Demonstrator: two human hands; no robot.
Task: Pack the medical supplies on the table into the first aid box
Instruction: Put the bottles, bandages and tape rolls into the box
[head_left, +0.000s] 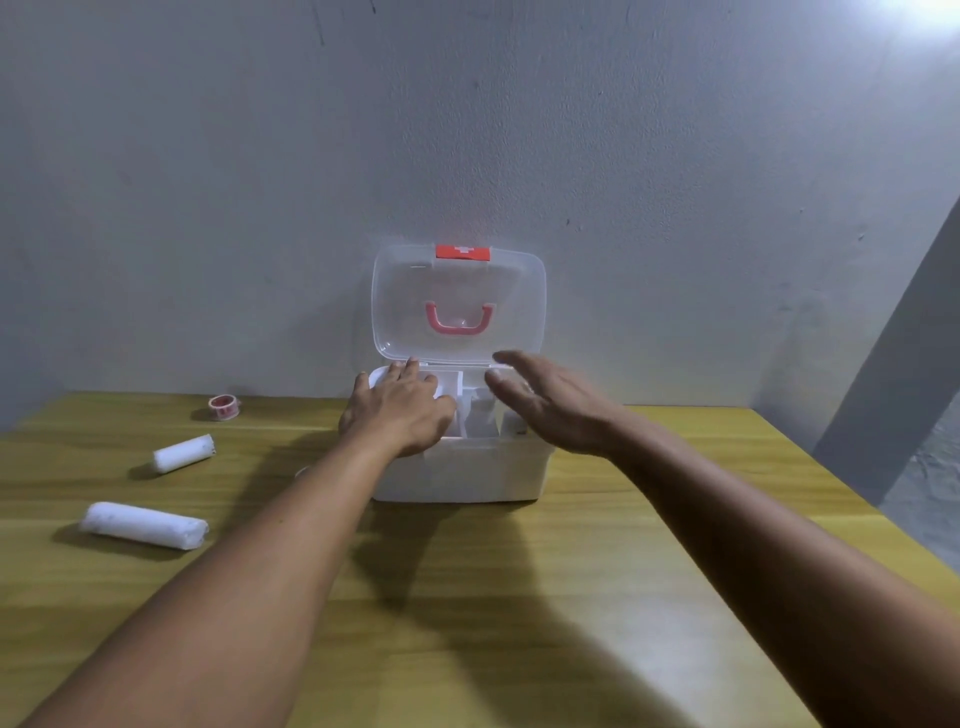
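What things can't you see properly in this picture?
- Inside the first aid box, head view: the left hand and right hand cover it, and the white contents glare together.
- Left hand's fingers: whether they hold anything is hidden.
- Tape roll: too small to read its print.
- A pale thing at the box's left base: hidden by the left forearm.

A yellow-green wooden surface stands against a scuffed pale grey wall; bright light glares from the upper right corner.
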